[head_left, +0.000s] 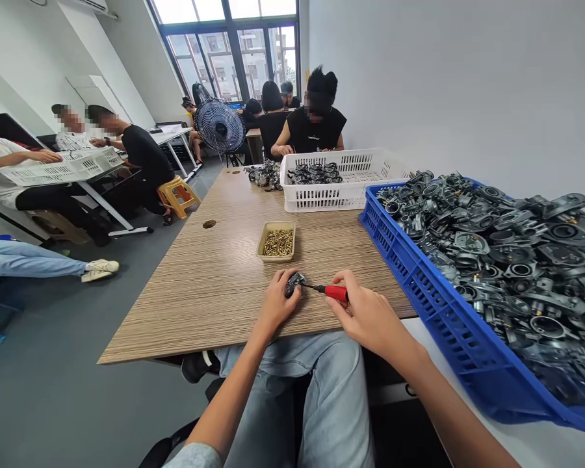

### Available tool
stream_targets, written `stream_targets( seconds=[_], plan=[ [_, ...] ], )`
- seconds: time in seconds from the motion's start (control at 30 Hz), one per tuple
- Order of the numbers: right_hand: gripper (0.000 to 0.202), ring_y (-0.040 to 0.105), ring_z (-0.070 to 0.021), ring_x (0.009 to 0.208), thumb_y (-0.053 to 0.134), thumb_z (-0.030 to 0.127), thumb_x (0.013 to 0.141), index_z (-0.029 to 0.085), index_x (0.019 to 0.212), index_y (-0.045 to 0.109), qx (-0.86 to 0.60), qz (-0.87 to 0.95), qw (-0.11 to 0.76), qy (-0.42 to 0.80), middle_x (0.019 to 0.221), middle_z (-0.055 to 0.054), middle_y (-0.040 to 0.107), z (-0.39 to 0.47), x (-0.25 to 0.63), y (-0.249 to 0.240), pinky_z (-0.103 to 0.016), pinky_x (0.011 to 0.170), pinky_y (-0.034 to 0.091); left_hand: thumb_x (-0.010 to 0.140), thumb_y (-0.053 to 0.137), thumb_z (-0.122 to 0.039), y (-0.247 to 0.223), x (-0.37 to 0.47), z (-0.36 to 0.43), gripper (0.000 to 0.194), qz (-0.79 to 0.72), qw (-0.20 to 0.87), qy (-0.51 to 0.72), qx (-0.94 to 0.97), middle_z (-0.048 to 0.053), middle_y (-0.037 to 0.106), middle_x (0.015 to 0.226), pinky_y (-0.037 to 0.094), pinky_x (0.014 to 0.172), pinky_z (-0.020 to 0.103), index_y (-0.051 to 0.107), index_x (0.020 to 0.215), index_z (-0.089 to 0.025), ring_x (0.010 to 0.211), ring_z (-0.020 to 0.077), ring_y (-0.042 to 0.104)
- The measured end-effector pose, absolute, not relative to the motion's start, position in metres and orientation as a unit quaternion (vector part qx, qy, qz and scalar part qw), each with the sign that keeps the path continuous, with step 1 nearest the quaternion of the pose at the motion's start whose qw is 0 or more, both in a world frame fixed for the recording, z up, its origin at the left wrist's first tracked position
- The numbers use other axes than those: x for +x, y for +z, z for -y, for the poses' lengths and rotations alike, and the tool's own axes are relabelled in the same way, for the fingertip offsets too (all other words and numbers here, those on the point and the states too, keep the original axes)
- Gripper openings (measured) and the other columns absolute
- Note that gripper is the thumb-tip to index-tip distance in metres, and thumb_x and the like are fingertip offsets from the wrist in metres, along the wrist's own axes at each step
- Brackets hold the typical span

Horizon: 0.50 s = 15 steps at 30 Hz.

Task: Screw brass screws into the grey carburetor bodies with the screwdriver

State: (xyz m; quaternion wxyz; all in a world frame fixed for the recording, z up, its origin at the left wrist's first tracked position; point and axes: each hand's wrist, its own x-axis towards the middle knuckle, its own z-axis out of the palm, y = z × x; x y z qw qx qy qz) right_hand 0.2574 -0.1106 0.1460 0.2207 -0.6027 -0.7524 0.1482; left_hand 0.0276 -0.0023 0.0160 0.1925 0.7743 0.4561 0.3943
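Observation:
Near the table's front edge, my left hand point(277, 302) is closed around a small dark metal part point(295, 283). My right hand point(363, 309) grips the red handle of a screwdriver point(336, 292), whose thin dark shaft points left and reaches the metal part. Whether the tip sits in a screw is too small to tell. Just beyond my left hand stands a beige tray point(275, 257) holding many small brass-coloured screws point(279, 243).
A blue crate point(409, 276) heaped with metal parts point(472, 244) stands at the right. Behind it on the wood-grain table point(199, 292) are a white basket point(322, 197) and a pile of parts point(266, 175). A person point(314, 130) sits at the far end.

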Motion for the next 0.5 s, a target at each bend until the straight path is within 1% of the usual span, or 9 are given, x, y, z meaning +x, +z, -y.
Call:
stream_targets(
  seconds=[0.1,0.17,0.27,0.37,0.5],
  plan=[
    [0.017,0.075,-0.0225,0.086,0.053,0.027,0.107,0.027,0.124,0.048,-0.572,0.770,0.235,0.160,0.104,-0.002,0.078,0.1118,0.2612,0.1462,-0.029,0.071,0.037,0.099,0.060,-0.025,0.0158,0.0275,0.0025,0.042,-0.456,0.191,0.396,0.774,0.012,0.063,0.134,0.051,0.114,0.047,0.061,0.141,-0.025,0.127,0.0278,0.063],
    [0.013,0.075,-0.0226,0.088,0.051,0.026,0.107,0.026,0.120,0.049,-0.570,0.772,0.235,0.156,0.106,-0.002,0.078,0.1121,0.2607,0.1461,-0.029,0.070,0.037,0.098,0.060,-0.025,0.0164,0.0276,0.0027,0.042,-0.456,0.191,0.394,0.775,0.012,0.063,0.134,0.051,0.114,0.047,0.061,0.141,-0.024,0.128,0.0284,0.063],
    [0.009,0.076,-0.0248,0.085,0.050,0.031,0.109,0.026,0.117,0.049,-0.598,0.762,0.215,0.129,0.099,-0.002,0.078,0.1114,0.2570,0.1455,-0.030,0.067,0.034,0.098,0.061,-0.025,0.0177,0.0279,0.0032,0.044,-0.454,0.192,0.393,0.776,0.012,0.063,0.133,0.051,0.114,0.046,0.060,0.142,-0.024,0.126,0.0277,0.063],
    [0.013,0.076,-0.0261,0.079,0.049,0.037,0.111,0.025,0.114,0.050,-0.626,0.750,0.189,0.101,0.088,-0.002,0.077,0.1101,0.2536,0.1449,-0.031,0.064,0.030,0.097,0.061,-0.025,0.0187,0.0281,0.0037,0.045,-0.454,0.191,0.394,0.776,0.012,0.063,0.134,0.052,0.113,0.046,0.060,0.143,-0.024,0.125,0.0276,0.064],
    [0.017,0.076,-0.0262,0.075,0.048,0.041,0.112,0.025,0.114,0.051,-0.639,0.742,0.177,0.096,0.084,-0.002,0.077,0.1091,0.2529,0.1449,-0.031,0.062,0.029,0.097,0.062,-0.025,0.0186,0.0280,0.0038,0.046,-0.455,0.191,0.393,0.776,0.012,0.062,0.135,0.051,0.114,0.047,0.060,0.143,-0.024,0.127,0.0280,0.064]
  ],
)
